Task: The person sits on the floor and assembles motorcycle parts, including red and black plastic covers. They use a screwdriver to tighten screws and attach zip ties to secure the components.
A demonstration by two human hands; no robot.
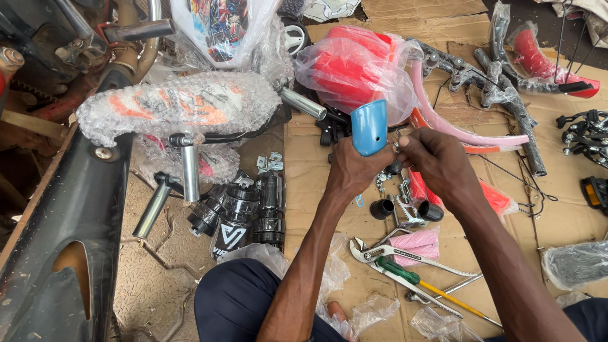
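The left hand (354, 168) is wrapped around the lower end of a blue curved plastic guard (369, 126), holding it upright above the cardboard sheet (304, 158). The right hand (434, 158) pinches a small metal fastener (396, 149) at the guard's edge; what exactly sits between those fingertips is too small to tell. Just below the hands lie two black round caps (382, 208) and a pink grip (415, 244). Nearer the knees rest water-pump pliers (380, 253) and a green-handled screwdriver (411, 278). Behind the guard sits a red part in clear plastic wrap (354, 66).
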